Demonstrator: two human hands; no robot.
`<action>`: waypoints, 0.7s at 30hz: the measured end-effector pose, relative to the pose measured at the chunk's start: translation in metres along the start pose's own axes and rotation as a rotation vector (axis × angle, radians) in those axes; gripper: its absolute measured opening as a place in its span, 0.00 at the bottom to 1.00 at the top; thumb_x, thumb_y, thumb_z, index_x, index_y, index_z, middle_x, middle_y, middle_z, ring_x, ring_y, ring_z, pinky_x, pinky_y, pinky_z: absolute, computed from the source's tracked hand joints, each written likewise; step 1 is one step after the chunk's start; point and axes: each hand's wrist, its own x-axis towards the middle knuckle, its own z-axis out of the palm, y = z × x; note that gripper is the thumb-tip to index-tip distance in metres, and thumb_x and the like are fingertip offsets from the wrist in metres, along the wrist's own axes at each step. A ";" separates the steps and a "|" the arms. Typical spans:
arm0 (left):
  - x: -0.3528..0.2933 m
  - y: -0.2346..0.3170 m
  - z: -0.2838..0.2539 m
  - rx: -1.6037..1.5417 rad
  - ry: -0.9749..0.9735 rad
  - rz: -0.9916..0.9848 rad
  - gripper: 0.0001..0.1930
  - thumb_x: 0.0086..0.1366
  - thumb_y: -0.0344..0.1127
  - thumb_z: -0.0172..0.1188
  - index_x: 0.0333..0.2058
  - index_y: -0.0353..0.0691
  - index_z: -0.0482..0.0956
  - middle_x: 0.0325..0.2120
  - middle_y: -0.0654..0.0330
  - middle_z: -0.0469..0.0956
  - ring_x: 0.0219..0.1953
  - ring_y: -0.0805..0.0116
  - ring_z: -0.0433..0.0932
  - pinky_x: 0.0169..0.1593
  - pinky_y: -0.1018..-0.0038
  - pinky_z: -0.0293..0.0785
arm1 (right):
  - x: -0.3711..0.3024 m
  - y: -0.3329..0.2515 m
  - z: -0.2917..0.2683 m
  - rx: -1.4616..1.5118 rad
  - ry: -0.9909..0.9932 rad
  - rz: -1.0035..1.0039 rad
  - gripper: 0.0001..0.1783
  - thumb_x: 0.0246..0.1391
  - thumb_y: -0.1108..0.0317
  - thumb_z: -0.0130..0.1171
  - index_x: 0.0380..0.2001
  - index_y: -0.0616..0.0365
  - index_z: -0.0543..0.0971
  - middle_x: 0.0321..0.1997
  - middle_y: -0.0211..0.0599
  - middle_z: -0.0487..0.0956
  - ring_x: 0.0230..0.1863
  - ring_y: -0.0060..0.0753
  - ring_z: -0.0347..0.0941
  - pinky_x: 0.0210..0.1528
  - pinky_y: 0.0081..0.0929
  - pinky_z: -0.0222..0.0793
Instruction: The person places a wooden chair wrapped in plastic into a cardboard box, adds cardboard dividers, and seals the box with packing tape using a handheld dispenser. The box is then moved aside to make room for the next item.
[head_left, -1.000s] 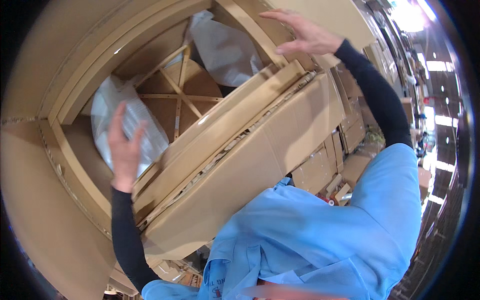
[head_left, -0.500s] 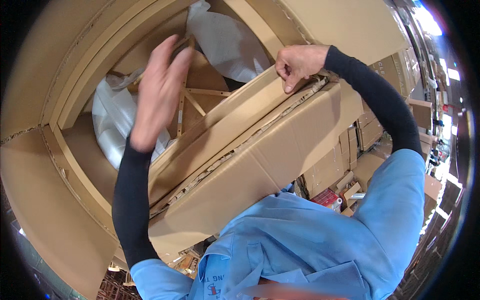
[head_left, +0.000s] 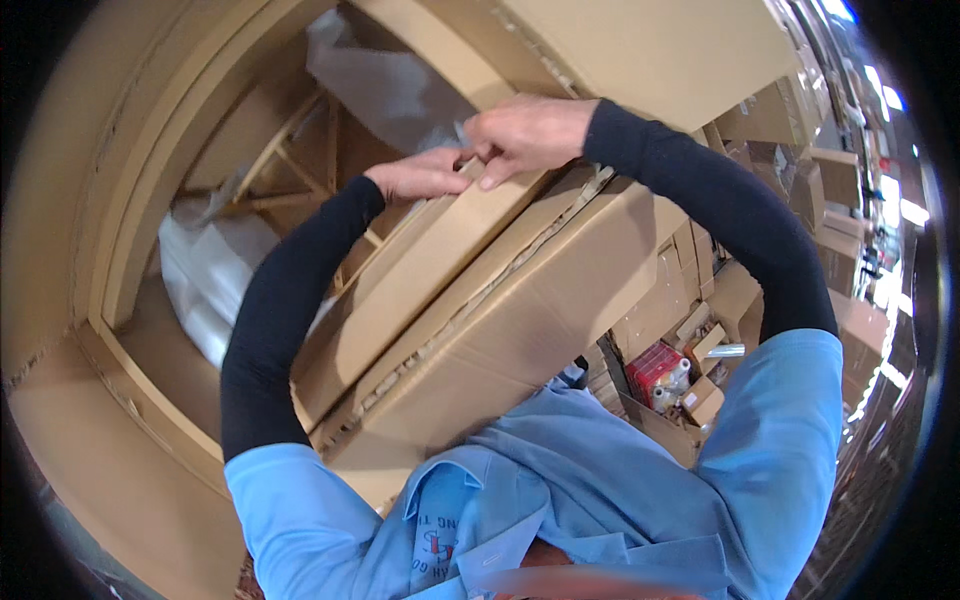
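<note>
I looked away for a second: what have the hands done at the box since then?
The left hand left the white bag down in the box and came up to the cardboard flap's top edge, next to the right hand, which came down onto that edge earlier. The white bags and cardboard dividers lie as before.

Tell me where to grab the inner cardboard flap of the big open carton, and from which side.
Take the inner cardboard flap by its free top edge, coming from above on the person's side. It stands nearly upright against the carton's near wall, so only that thin edge is exposed to pinch. The right hand and left hand already rest on its far end; spreading them apart would probably control it better.
</note>
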 end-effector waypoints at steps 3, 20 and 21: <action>-0.004 0.004 0.000 0.028 -0.001 0.040 0.41 0.61 0.54 0.65 0.65 0.31 0.65 0.59 0.50 0.72 0.61 0.63 0.70 0.65 0.70 0.63 | -0.003 0.008 -0.004 -0.132 -0.300 -0.029 0.19 0.50 0.59 0.73 0.31 0.59 0.75 0.27 0.43 0.77 0.34 0.47 0.79 0.38 0.41 0.72; -0.015 0.006 0.003 -0.026 -0.001 0.059 0.35 0.61 0.51 0.68 0.60 0.32 0.71 0.51 0.53 0.78 0.51 0.65 0.75 0.57 0.70 0.70 | 0.007 -0.003 -0.001 -0.060 -0.326 0.088 0.24 0.47 0.53 0.74 0.34 0.64 0.79 0.28 0.49 0.80 0.35 0.49 0.81 0.38 0.44 0.74; -0.014 0.005 0.003 -0.047 -0.024 0.042 0.35 0.61 0.51 0.68 0.60 0.32 0.71 0.50 0.53 0.78 0.51 0.66 0.76 0.57 0.70 0.70 | 0.008 -0.004 0.000 -0.029 -0.336 0.108 0.24 0.48 0.52 0.74 0.34 0.65 0.81 0.28 0.51 0.81 0.35 0.49 0.81 0.40 0.45 0.74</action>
